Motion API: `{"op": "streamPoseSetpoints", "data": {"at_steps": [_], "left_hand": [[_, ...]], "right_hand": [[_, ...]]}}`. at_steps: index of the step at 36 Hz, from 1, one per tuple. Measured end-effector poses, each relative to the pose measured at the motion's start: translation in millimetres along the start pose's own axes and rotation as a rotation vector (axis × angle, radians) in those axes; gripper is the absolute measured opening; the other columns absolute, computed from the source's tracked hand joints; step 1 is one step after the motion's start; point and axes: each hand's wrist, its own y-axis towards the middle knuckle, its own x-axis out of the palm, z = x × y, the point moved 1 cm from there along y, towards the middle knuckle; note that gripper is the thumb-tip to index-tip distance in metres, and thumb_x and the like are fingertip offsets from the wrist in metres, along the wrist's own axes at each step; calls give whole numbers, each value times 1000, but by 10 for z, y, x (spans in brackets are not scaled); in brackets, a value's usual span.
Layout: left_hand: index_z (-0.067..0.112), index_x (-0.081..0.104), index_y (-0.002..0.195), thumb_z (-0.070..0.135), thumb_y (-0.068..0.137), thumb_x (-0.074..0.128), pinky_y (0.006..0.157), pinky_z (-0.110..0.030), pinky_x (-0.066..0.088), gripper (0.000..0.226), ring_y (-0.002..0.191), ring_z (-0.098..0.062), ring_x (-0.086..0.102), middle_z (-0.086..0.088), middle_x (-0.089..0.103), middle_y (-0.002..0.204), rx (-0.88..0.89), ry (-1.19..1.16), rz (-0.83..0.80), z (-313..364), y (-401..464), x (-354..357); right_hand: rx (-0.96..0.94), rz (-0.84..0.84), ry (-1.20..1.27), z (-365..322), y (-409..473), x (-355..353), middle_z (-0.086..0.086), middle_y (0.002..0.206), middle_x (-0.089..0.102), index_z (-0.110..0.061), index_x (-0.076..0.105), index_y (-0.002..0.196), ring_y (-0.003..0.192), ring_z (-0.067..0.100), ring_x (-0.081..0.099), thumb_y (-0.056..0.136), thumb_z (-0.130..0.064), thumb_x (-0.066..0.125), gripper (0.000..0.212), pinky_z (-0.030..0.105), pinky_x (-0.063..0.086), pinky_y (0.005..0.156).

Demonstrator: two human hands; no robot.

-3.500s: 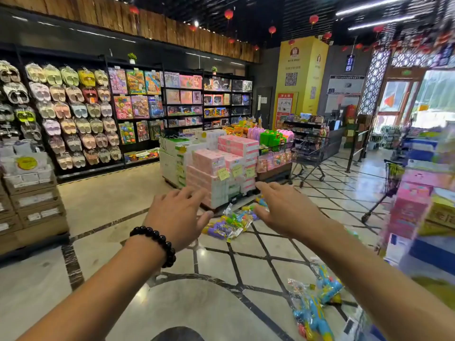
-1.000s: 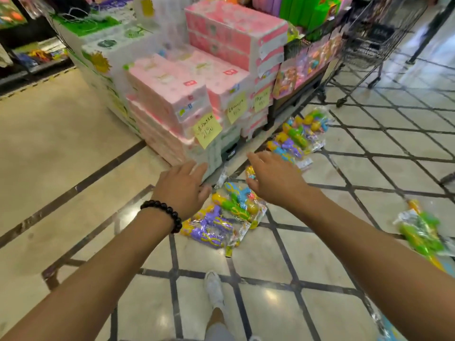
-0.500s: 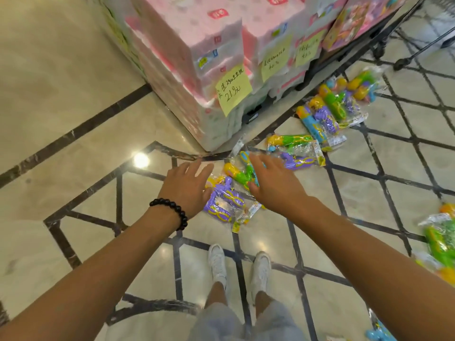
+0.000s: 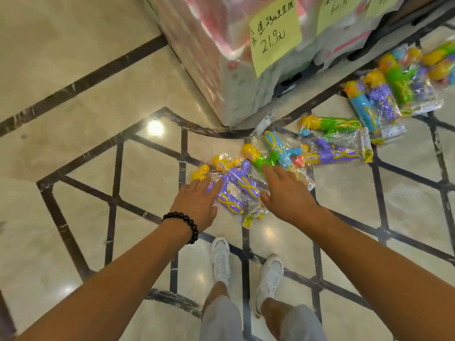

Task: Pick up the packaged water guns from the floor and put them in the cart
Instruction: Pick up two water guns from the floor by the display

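Just under both hands [image 4: 246,195] lies purple water-gun pack [image 4: 237,187].

Both bare arms are stretched forward and downward, with the left hand [image 4: 197,204] and the right hand [image 4: 286,193] kept near each other, palms turned down. The fingers of both hands are held straight and slightly spread, nothing being gripped. A black bead bracelet [image 4: 183,226] is worn on the left wrist, and two legs in white shoes [image 4: 220,259] are seen below.
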Motion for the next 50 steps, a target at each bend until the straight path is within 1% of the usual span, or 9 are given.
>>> {"op": "streamPoseSetpoints", "data": {"at_steps": [11,17,21,25,31,36,39,44,50], "left_hand": [[31,16,157,52,100,44,109,-46,37,67,139,-29,39,-2,29,161,-162,-70,-159,-380,1004,2065],[30,17,155,56,99,43,100,-47,45,67,127,-31,46,-7,39,149,-329,-184,-184,-443,1612,3098],[29,12,156,58,98,45,94,-48,47,73,124,-34,47,-12,41,142,-457,-347,-191,-313,1975,3671],[36,-2,159,62,95,53,96,-50,47,88,121,-39,52,-15,44,137,-630,-652,-173,-118,2293,4127],[48,-15,154,62,87,64,90,-49,53,105,103,-38,63,-14,55,119,-829,-915,-76,78,2664,4641],[48,-13,155,58,83,72,93,-50,51,112,110,-40,60,-18,53,126,-878,-995,48,119,2873,4924],[52,-11,154,57,78,78,95,-51,50,117,112,-41,56,-19,47,131,-870,-1005,155,157,2936,5037],[59,-7,152,46,73,85,96,-41,51,122,121,-36,56,-15,27,148,-902,-1143,240,221,3020,5160],[66,-1,148,26,77,83,88,-28,44,117,107,-34,62,-13,24,148,-925,-1258,290,203,3013,5087]], "right_hand": [[36,-82,51,516,1221,1954,10,154,37,-24,24,155,134,38,43,96,-38,58,69,48,47,98],[46,-117,102,875,1822,2965,13,152,39,-23,28,152,133,42,43,93,-34,61,68,52,50,96],[57,-108,124,1114,2159,3509,12,150,42,-24,30,152,133,40,44,95,-32,62,66,52,52,93],[35,-83,131,1391,2496,3929,13,141,49,-24,39,147,124,43,51,94,-27,62,58,50,53,91],[-7,-47,78,1655,2946,4306,15,148,41,-25,33,155,129,43,45,98,-26,60,63,52,49,100],[-21,-95,9,1707,3227,4566,10,157,28,-42,14,158,139,42,36,90,-40,70,88,56,40,109],[12,-124,19,1648,3335,4719,8,165,10,-48,-4,157,148,39,23,89,-46,71,102,60,33,113],[21,-89,12,1548,3442,4937,7,166,-4,-47,-21,154,145,44,22,85,-41,77,120,64,44,102],[-41,-44,-10,1531,3407,4948,2,168,-1,-48,-18,155,136,46,38,92,-39,68,107,58,52,94]]}}
